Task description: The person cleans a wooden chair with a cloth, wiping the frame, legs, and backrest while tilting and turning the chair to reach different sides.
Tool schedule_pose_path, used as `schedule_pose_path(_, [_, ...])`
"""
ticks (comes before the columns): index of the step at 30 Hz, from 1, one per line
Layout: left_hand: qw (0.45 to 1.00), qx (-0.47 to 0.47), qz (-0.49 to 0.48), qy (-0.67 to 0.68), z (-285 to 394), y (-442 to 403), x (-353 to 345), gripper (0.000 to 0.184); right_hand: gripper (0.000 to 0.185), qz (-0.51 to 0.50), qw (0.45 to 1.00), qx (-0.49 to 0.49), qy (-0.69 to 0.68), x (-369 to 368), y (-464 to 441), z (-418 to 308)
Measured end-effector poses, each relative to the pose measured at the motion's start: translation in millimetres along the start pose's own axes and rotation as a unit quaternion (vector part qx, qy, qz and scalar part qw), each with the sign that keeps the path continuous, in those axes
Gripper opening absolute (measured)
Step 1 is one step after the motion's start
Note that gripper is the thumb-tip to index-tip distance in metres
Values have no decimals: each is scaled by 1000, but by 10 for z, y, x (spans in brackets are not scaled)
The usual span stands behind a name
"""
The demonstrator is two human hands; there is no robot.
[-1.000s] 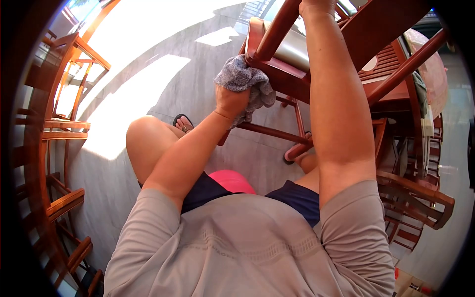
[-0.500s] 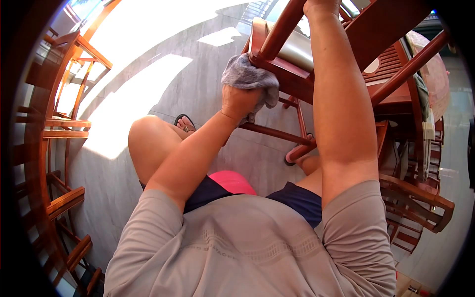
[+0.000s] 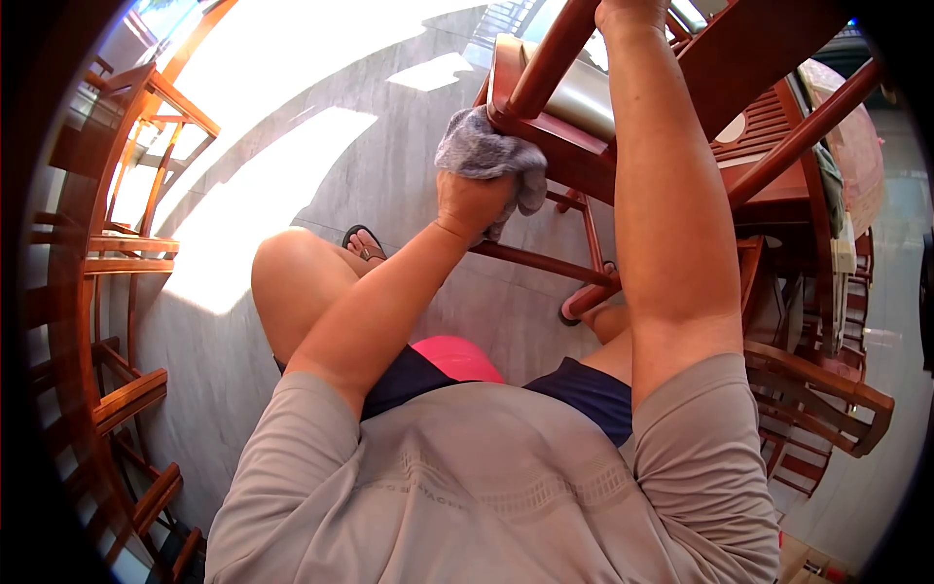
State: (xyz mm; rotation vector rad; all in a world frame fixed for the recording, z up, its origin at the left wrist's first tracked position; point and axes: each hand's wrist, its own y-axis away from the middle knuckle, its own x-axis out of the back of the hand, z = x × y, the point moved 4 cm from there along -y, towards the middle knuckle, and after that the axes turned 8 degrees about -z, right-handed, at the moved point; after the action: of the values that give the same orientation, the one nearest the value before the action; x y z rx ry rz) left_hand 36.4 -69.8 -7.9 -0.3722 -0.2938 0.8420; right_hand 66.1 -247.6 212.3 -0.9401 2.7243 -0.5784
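Observation:
A grey, fuzzy cloth (image 3: 486, 146) is bunched in my left hand (image 3: 472, 202), whose fingers are mostly hidden in its folds. The cloth presses against the lower corner of a reddish-brown wooden chair (image 3: 574, 156), which is tipped so that its legs and rails point various ways. Up at the top edge of the view, my right hand (image 3: 632, 12) is beside one of the chair's round wooden bars. The frame cuts off its fingers, so its grip does not show.
Dark wooden chairs (image 3: 117, 243) line the left side. At the right stand more wooden furniture and a chair with a curved top rail (image 3: 827, 389). Something bright pink (image 3: 457, 358) is between my legs. Sunlight falls on the grey floor (image 3: 360, 185).
Almost nothing differs. My left hand and the cloth have shifted very slightly at the chair's corner; the chair and my right arm look practically still.

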Motion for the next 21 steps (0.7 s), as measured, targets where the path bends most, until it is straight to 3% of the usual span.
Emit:
schedule_pose_path(3, [993, 4, -45, -105, 205, -87, -66, 46, 17, -5, 1000, 16, 4, 3, -6, -4])
schedule_pose_path(9, [995, -21, -5, -92, 121, -46, 12, 45, 17, -11, 1000, 19, -1, 5, 1, 1])
schedule_pose_path(12, [997, -46, -17, -52, 36, -56, 36, 44, 17, -14, 999, 29, 8, 16, -10, 3])
schedule_pose_path(18, [984, 53, 37, 165, -131, 65, -22, 38, 16, -2, 1000, 15, 4, 7, -15, -1])
schedule_pose_path(21, [995, 61, -5, 84, -4, 45, -9, 35, 16, -5, 1000, 9, 13, 7, -32, 14])
